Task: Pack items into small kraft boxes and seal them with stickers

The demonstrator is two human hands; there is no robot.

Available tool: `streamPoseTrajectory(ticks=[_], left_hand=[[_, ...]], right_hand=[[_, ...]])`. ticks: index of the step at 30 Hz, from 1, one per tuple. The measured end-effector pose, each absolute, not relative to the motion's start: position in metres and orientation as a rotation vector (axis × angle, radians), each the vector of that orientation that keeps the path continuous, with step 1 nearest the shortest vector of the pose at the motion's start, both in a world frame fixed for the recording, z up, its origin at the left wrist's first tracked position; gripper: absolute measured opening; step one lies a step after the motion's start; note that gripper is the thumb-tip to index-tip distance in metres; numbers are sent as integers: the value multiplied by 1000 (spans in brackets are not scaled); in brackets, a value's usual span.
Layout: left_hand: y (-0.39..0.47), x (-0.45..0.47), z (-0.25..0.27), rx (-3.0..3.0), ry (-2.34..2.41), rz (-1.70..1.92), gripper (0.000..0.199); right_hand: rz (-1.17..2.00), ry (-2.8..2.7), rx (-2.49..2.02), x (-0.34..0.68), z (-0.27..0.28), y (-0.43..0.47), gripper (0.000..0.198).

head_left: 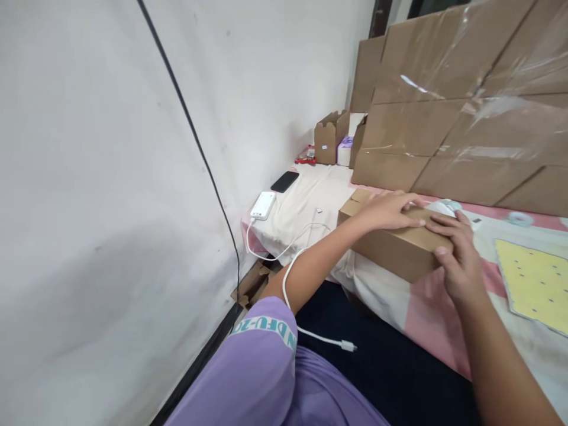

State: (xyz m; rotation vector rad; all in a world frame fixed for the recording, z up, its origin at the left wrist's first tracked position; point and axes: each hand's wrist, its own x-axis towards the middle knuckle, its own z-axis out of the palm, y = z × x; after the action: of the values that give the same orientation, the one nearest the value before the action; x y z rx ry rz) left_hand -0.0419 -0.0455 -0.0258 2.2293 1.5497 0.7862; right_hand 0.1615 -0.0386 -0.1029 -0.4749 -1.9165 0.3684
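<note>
A closed brown cardboard box [394,251] lies near the front edge of the cloth-covered surface. My left hand [390,210] rests across its top, thumb and fingers apart, with some fingertips over the far side. At the right end, my right hand [459,254] grips the box corner, its fingers on top and its thumb lower down. The palm side of both hands is hidden. A white cable [290,275] runs over my left forearm, and its free plug [348,345] hangs in front of my body.
A white power bank [263,205] with the cable attached and a black phone [284,181] lie at the left. Plastic-wrapped cartons [444,124] stand behind. A small open carton [326,142], tape rolls [519,219] and a yellow dotted sheet [535,281] are also there.
</note>
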Motion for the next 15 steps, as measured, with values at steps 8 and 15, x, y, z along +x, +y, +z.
streamPoseTrajectory(ticks=[8, 15], left_hand=[[-46, -36, -29, 2232, 1582, 801, 34], [-50, -31, -30, 2188, 1559, 1008, 23]], right_hand=[[360, -1919, -578, 162, -103, -42, 38], [360, -1888, -546, 163, -106, -42, 34]])
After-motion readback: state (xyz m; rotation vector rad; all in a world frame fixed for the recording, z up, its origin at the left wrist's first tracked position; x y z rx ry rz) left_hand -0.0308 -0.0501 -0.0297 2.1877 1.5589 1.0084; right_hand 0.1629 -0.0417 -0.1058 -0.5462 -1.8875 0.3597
